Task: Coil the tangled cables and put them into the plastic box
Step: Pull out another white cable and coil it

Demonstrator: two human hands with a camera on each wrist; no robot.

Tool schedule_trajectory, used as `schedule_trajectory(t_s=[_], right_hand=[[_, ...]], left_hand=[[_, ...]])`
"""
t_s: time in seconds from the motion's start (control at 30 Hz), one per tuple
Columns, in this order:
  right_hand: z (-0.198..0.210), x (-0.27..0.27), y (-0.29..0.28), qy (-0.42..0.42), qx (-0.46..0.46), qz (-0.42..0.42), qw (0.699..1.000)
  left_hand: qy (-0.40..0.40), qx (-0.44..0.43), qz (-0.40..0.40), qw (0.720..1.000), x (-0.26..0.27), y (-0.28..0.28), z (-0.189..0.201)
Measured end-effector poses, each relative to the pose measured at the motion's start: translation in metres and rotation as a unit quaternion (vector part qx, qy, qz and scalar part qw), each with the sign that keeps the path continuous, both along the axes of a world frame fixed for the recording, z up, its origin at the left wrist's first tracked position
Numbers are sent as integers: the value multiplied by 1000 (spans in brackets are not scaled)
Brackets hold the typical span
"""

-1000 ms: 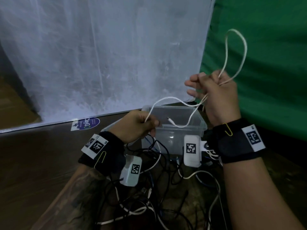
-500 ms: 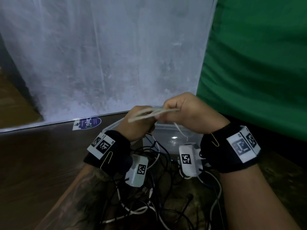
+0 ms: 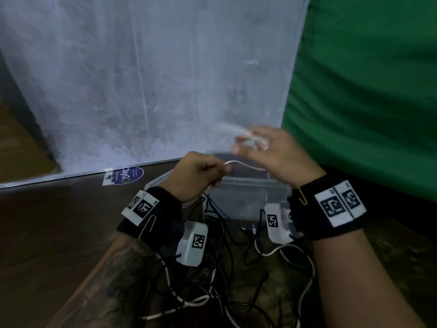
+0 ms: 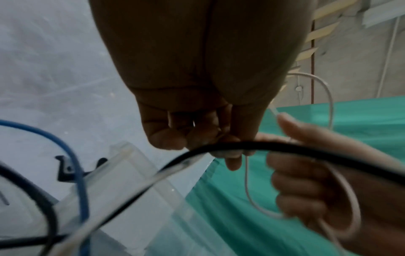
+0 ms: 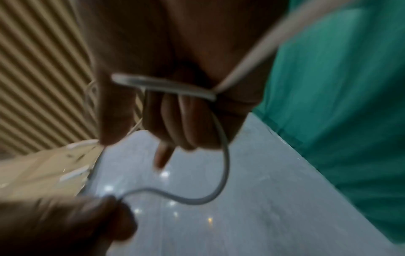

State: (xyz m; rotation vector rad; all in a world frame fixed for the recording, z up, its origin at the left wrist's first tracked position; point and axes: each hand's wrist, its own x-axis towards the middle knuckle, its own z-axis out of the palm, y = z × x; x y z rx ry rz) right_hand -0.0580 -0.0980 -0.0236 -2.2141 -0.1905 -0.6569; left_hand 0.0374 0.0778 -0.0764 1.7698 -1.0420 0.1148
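A thin white cable (image 3: 246, 165) runs between my hands above the clear plastic box (image 3: 279, 185). My left hand (image 3: 221, 171) pinches its free end, fingers curled, as the left wrist view shows (image 4: 219, 149). My right hand (image 3: 250, 143) is higher and to the right, holding blurred loops of the white cable (image 5: 166, 86) wound round its fingers. From there the strand hangs in a curve (image 5: 221, 173) down to the left hand (image 5: 65, 221). The box looks empty inside.
Several tangled black, white and blue cables (image 3: 212, 280) lie on the dark floor below my wrists. A black cable (image 4: 263, 147) and a blue cable (image 4: 76, 164) cross the left wrist view. White sheeting (image 3: 142, 91) and green cloth (image 3: 366, 91) stand behind the box.
The right hand came down from its raised position with a large loop, met the left hand, then drew back up and right with the loops on its fingers. The left hand stayed over the box.
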Motion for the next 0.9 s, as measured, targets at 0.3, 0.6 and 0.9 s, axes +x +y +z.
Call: schedule_trajectory(t_s=[0.3,0.6,0.9], right_hand=[[5,4,-6,-131,102,-102,981],[1,9,-14,-110,183,-110,971],[1,-6,-14,149,-86,-48,984]], left_hand=[[77,-3,-37,996,2,6,3],[140,-34,-85,986,3,10,5],[330,-140,-102,928,-7,17,31]])
